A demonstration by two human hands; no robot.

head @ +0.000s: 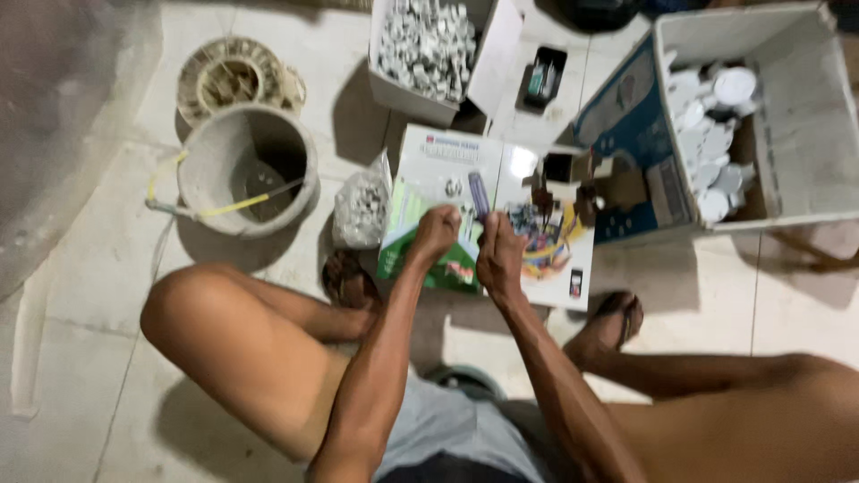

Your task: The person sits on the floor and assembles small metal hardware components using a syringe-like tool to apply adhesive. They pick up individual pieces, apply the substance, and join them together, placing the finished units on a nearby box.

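Above a glossy white-and-green printed carton (447,170) on the tiled floor (98,295), the right hand (499,255) grips a slim purple tool (479,195); the left hand (436,233) is fisted, contents hidden.

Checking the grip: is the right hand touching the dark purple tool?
Touching. The head view shows the right hand closed around the lower end of the dark purple tool, which sticks up from the fist.

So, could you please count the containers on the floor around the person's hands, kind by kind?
Cardboard boxes of small white parts: 2, one at top centre, one at right
Grey bucket: 1
Clear bag of small parts: 1
Small black tray: 1
Total: 5
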